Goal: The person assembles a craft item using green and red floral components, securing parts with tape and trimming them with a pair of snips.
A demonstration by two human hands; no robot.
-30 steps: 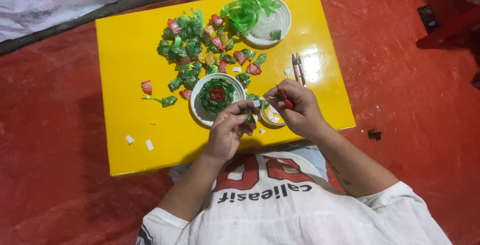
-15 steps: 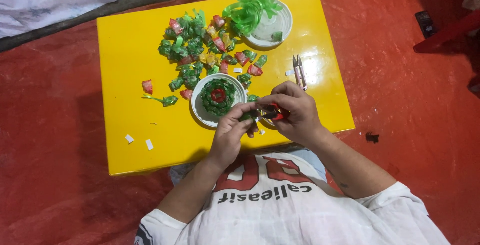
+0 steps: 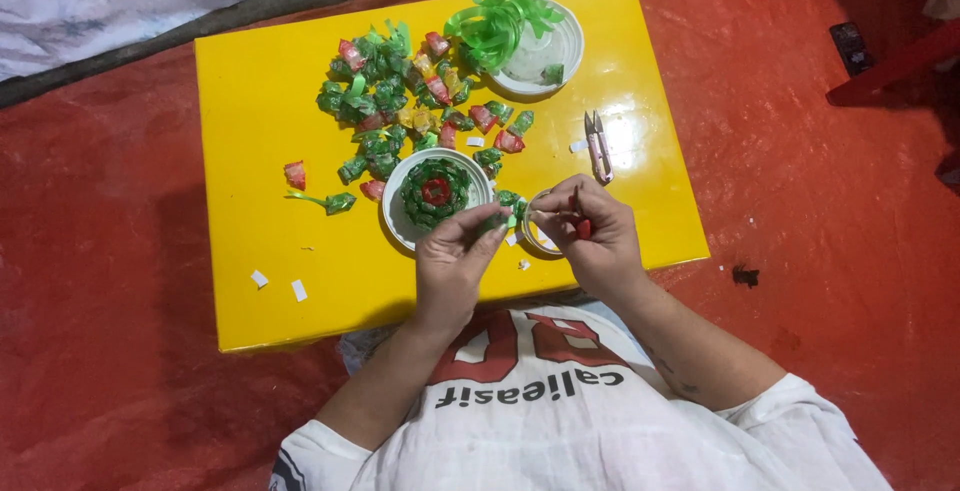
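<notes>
On the far left of the yellow table lie two small white paper scraps, and a bit further in there is a single red folded piece with a green twisted strip just below it. More to the right, toward the far side of the table, a loose pile of folded green, red and yellow wrappers is spread out. Near the pile, closer to the person, stands a white round lid that carries a green rosette with a red centre. The left hand hovers just in front of this lid, and its grip is pressed together on a small green folded piece, held between thumb and forefinger above the near edge of the table. Just beside it, the right hand has its fingers closed around a small red thing; I cannot tell what it is. The two hands almost touch at the fingertips, above a small round ring on the table. Further right, a pair of small thread snips lies apart from the hands. At the far side, a second white dish holds curled bright green ribbon. The table stands on a red floor cover.
</notes>
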